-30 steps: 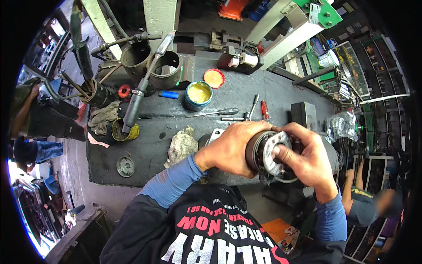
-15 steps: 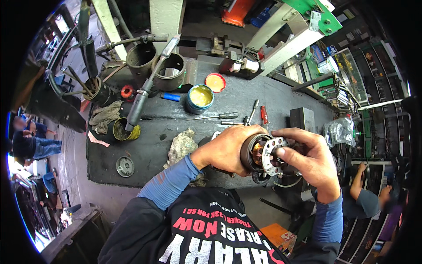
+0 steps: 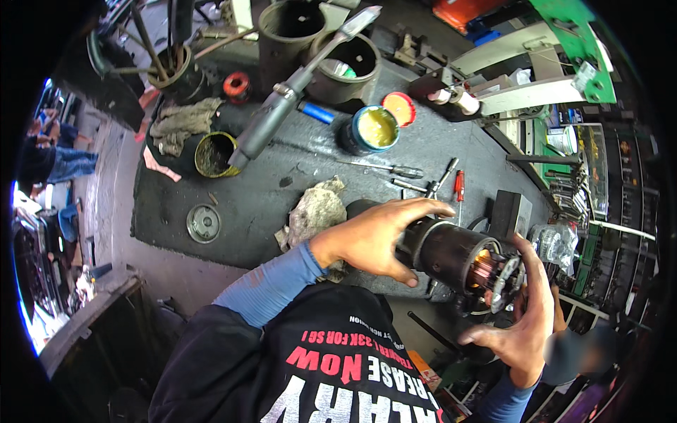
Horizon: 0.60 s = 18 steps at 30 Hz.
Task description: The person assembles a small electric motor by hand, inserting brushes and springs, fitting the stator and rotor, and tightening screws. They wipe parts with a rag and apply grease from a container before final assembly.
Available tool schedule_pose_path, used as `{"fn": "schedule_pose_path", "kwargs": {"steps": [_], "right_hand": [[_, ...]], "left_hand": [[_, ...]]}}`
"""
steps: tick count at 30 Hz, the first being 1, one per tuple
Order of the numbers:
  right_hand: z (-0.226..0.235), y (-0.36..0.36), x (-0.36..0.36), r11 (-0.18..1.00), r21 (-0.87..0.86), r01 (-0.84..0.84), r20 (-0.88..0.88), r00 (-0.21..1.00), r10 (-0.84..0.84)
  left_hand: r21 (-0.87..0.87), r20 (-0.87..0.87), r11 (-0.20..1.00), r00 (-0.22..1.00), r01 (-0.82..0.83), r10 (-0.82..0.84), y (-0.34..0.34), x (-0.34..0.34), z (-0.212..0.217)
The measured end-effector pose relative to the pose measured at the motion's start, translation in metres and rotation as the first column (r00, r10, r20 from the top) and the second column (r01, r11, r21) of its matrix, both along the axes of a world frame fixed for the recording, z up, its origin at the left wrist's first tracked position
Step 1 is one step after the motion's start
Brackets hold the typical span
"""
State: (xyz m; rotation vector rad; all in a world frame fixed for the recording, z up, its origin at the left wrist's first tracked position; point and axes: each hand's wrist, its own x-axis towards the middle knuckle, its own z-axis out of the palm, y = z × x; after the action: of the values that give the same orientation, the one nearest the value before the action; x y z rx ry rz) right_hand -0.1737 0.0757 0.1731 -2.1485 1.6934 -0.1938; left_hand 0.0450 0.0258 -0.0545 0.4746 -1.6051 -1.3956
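Note:
A starter motor (image 3: 455, 254) lies at the bench's near right, its dark cylindrical housing pointing to the lower right. Copper windings (image 3: 482, 271) show at its near right end, behind a grey brush holder plate (image 3: 506, 283). My left hand (image 3: 374, 236) spans the rear of the housing, fingers stretched along the far side and thumb spread on the near side. Around the brush plate end, my right hand (image 3: 525, 317) is open, its thumb held well apart from the fingers. The fingertips behind the plate are partly hidden, so contact there is unclear.
A crumpled rag (image 3: 314, 211) lies left of the motor. Beyond are screwdrivers (image 3: 405, 171), a red-handled tool (image 3: 460, 185), a grease tub (image 3: 371, 130), and a long tool (image 3: 275, 113) leaning over a yellow can (image 3: 216, 155). A round metal cap (image 3: 203, 223) sits at left.
The motor has turned and moved right, showing more of its housing. My left hand has loosened from a wrapped grip, and my right thumb has come off the brush plate. The view has shifted.

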Motion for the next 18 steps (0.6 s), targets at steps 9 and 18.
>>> {"fn": "schedule_pose_path", "kwargs": {"steps": [9,18], "right_hand": [[-0.007,0.003,0.026,0.958,-0.192,0.214,-0.121,0.963,-0.239],[-0.003,0.011,0.014,0.948,-0.189,0.256,-0.051,0.961,-0.270]], "left_hand": [[-0.019,0.080,0.984,0.981,-0.177,0.178,0.009,-0.023,-0.013],[-0.066,-0.010,0.979,0.981,-0.194,0.194,0.006,-0.017,-0.010]]}}
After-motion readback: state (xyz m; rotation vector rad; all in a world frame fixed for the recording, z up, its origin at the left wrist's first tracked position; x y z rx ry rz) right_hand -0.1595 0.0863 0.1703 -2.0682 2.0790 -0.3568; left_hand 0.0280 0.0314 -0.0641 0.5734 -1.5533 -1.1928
